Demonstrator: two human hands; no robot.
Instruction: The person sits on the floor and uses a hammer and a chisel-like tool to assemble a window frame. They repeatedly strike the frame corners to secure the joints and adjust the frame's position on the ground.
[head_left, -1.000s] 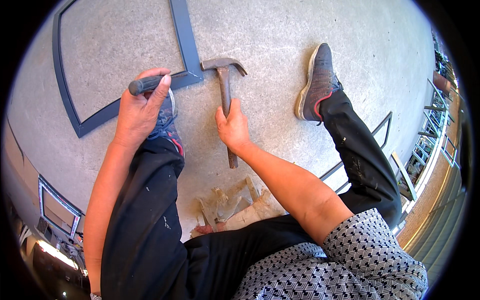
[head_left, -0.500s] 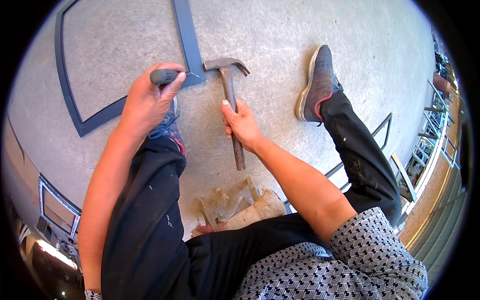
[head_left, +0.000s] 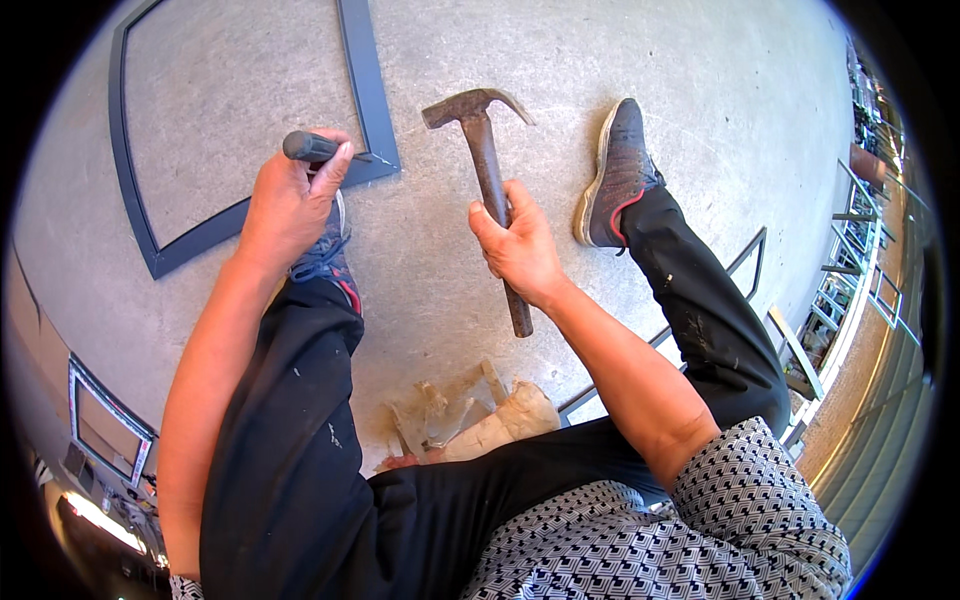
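We see a black-and-white patterned shirt [head_left: 600,545] with short sleeves [head_left: 745,480], black trousers [head_left: 285,430] with pale spots [head_left: 334,436], and dark shoes [head_left: 622,165] with red trim [head_left: 621,207].

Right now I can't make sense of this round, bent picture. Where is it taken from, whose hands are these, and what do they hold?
There is no robot here: these are a person's own bare hands. The camera sits on their head and looks down; its very wide lens bends straight edges. Left in the picture is the person's left.

The left hand grips a dark-handled tool, its thin end toward a corner of the dark grey frame lying on the floor. Whether it touches is hard to tell. The right hand holds a claw hammer by its handle, its head apart from the other tool. The person's shoes show too.
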